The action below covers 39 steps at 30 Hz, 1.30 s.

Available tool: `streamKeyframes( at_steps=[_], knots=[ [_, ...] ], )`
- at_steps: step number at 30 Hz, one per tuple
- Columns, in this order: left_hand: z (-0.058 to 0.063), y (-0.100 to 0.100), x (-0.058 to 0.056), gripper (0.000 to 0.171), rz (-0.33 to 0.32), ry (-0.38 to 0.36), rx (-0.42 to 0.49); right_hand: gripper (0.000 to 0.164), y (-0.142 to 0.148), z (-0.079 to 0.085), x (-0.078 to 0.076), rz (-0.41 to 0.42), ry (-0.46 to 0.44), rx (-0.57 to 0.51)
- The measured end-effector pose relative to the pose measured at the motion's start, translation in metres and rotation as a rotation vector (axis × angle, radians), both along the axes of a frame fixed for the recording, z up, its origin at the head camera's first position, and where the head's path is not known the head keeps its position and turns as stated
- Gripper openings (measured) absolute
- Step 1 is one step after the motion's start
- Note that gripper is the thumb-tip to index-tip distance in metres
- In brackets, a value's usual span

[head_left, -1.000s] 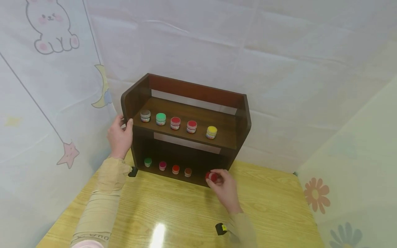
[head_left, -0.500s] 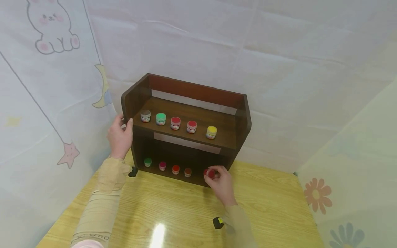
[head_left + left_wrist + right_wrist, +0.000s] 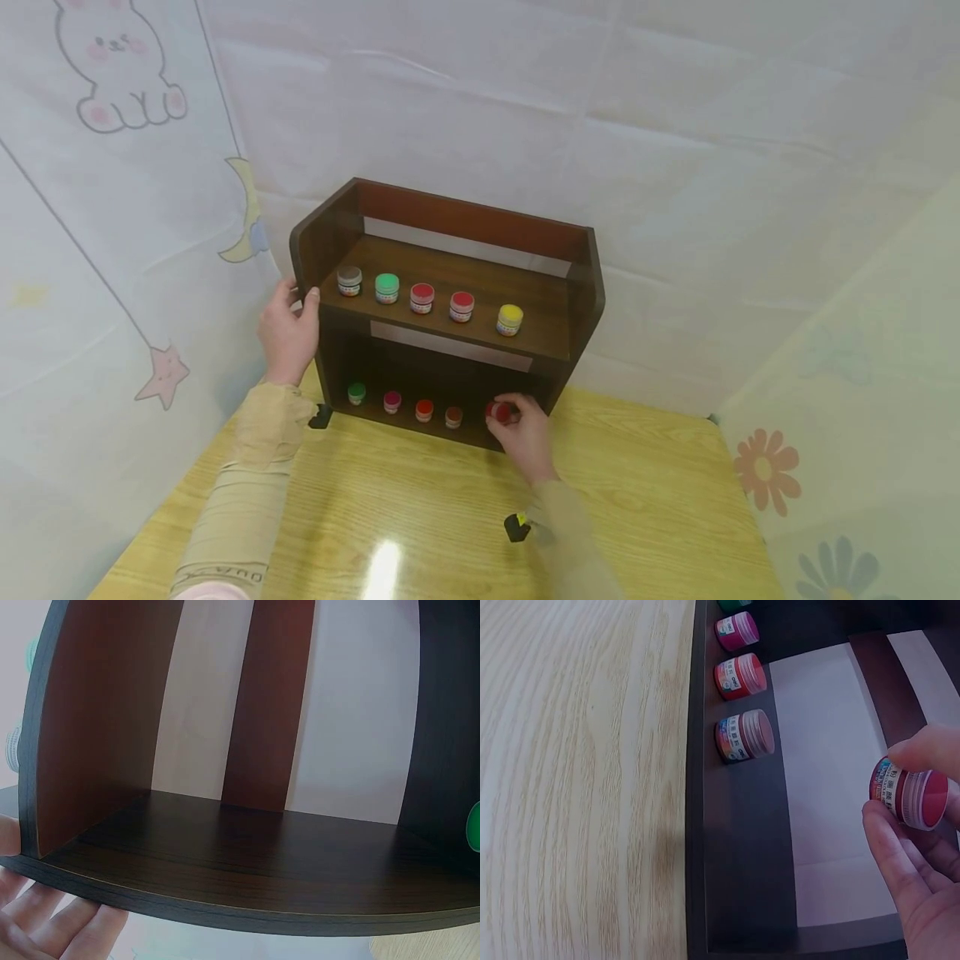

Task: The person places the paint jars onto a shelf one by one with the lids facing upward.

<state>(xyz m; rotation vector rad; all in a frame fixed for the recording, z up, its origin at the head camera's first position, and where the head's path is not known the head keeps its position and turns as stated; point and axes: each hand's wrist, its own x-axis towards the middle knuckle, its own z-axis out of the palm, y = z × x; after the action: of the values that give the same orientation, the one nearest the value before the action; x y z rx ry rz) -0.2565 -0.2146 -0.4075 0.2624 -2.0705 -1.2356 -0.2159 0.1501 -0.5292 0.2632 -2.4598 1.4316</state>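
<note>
My right hand (image 3: 527,439) pinches a small red paint jar (image 3: 911,793) between thumb and fingers, in front of the lower shelf's right part. In the right wrist view the jar is tipped on its side, clear-rimmed lid toward the camera, apart from the shelf board. With my left hand (image 3: 290,335) I grip the left side panel of a dark brown two-tier shelf (image 3: 450,333), thumb and fingers on either side of its edge (image 3: 225,911). Along the lower tier stand a green jar (image 3: 356,394), a magenta jar (image 3: 392,402), an orange-red jar (image 3: 424,410) and a brown-red jar (image 3: 453,417).
On the upper tier stand several jars: a grey-brown jar (image 3: 349,281), a mint green jar (image 3: 387,287), two red jars and a yellow jar (image 3: 509,320). The shelf stands on a wood-grain table (image 3: 420,500), close to a white fabric wall (image 3: 675,208).
My right hand has moved left and slightly up with the red jar, toward the lower tier. The left hand keeps its grip on the side panel.
</note>
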Motion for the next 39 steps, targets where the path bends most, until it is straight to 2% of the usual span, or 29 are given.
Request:
streamKeyframes(
  at_steps=[9,19,25,32,39],
  knots=[
    [0.001,0.001,0.001,0.034,0.003,0.006,-0.006,0.033,-0.005,-0.003,-0.006,0.026,-0.061,0.003],
    [0.001,0.001,0.002,0.034,0.001,0.016,-0.006,0.032,-0.008,-0.011,-0.011,0.020,-0.023,0.050],
    [0.001,0.000,0.002,0.034,-0.001,0.007,0.001,0.032,-0.010,-0.016,-0.017,0.006,-0.076,0.081],
    [0.000,0.000,0.001,0.034,-0.002,0.015,-0.011,0.034,-0.010,-0.028,-0.021,0.020,-0.123,0.125],
    [0.001,0.000,0.002,0.033,0.002,0.018,-0.008,0.034,-0.008,-0.046,-0.027,0.041,-0.077,0.187]
  ],
)
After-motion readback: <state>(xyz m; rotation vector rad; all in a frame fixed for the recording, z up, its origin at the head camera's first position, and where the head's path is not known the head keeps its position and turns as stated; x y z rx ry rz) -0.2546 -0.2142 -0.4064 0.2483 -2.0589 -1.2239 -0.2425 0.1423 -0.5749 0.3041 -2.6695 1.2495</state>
